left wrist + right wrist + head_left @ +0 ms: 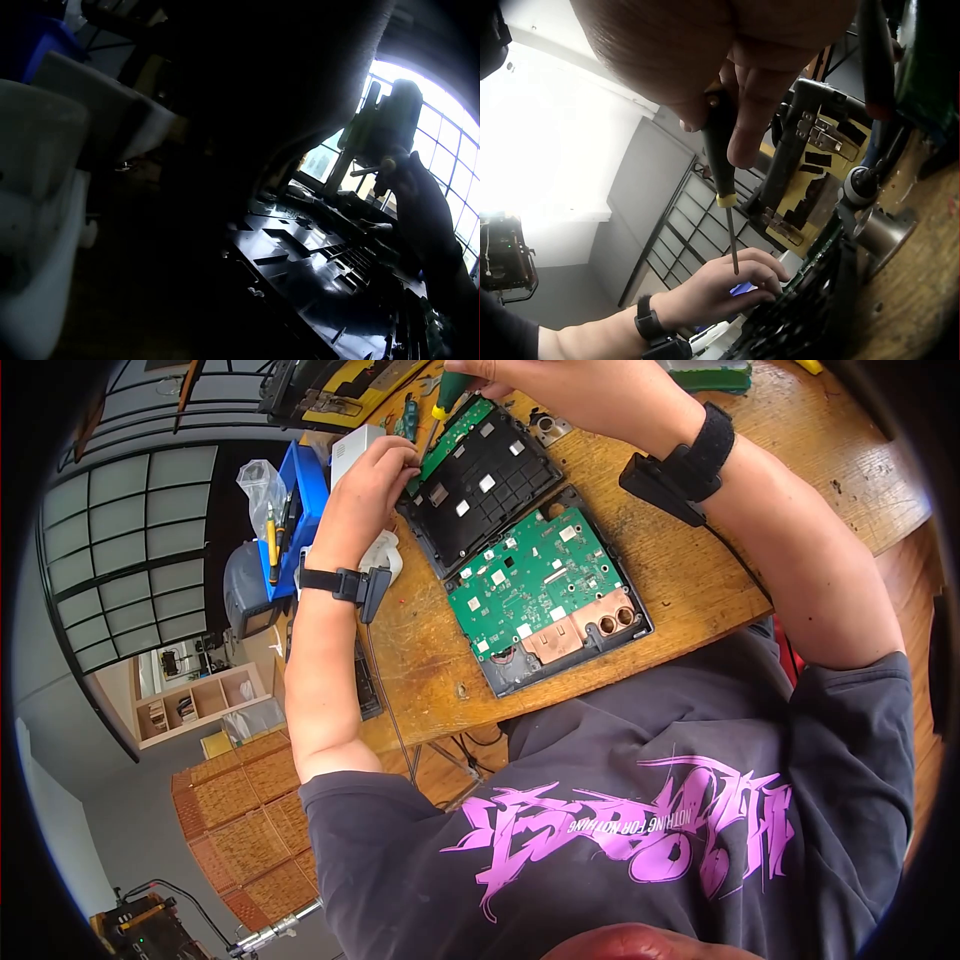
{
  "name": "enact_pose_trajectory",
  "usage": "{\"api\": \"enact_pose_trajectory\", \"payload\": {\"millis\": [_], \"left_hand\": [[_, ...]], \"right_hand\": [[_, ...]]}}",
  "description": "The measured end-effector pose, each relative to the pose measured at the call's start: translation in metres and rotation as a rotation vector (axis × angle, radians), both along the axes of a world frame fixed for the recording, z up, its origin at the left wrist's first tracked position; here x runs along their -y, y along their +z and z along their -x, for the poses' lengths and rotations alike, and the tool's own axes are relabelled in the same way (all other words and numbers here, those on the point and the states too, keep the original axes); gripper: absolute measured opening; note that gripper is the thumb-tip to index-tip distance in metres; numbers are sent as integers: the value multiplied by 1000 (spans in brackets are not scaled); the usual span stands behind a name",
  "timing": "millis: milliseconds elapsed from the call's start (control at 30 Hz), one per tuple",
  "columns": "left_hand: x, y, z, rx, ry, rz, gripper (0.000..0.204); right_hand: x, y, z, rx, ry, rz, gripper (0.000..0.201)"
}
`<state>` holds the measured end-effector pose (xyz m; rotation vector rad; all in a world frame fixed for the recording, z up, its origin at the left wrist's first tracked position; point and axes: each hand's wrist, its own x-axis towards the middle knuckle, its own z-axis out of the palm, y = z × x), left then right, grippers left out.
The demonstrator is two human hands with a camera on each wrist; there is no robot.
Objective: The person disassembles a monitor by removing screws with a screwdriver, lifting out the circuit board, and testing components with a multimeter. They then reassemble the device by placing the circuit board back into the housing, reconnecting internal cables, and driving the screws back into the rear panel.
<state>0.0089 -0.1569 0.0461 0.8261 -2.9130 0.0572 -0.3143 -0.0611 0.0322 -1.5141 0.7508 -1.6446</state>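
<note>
"Right wrist view: what do the fingers hold?"

"Those of the right hand [739, 64] curl round the handle of the screwdriver [721, 154], whose tip points down and seems free of any part. The left hand [372, 482] has bent fingers at one end of the strip board [457, 437]; whether they pinch it cannot be told."

"Where does the strip board lie?"

"Along the far left edge of the cover [510, 492]. Just beside the cover, nearer the person, the base [522, 678] bears the main board [525, 582] and a copper plate [556, 643]."

"Which step is in hand?"

"Apparently screw work on the strip board, the left hand steadying. The next move probably calls for seating the tip squarely in a screw head, though none can be made out."

"And farther out?"

"A metal fitting [885, 231] stands on the bench [690, 585] near the cover; a yellow case [791, 195] lies beyond."
</note>
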Motion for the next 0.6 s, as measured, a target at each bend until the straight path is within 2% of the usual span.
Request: {"api": "enact_pose_trajectory", "payload": {"millis": [67,200,400,467,600], "left_hand": [[3,1,-1,-3,-3,-10,15],[8,3,-1,-27,-43,-66,14],[5,0,1,-22,-17,-40,13],[3,-1,2,-24,-5,-33,13],[1,-5,-2,-27,-15,-6,13]], "right_hand": [[-3,7,0,-47,-31,-103,23],[-3,0,0,-47,-38,-24,23],[-5,5,0,-3,-8,-43,23],[-4,9,0,-26,-5,-129,22],[-3,7,0,-3,10,-108,22]]}}
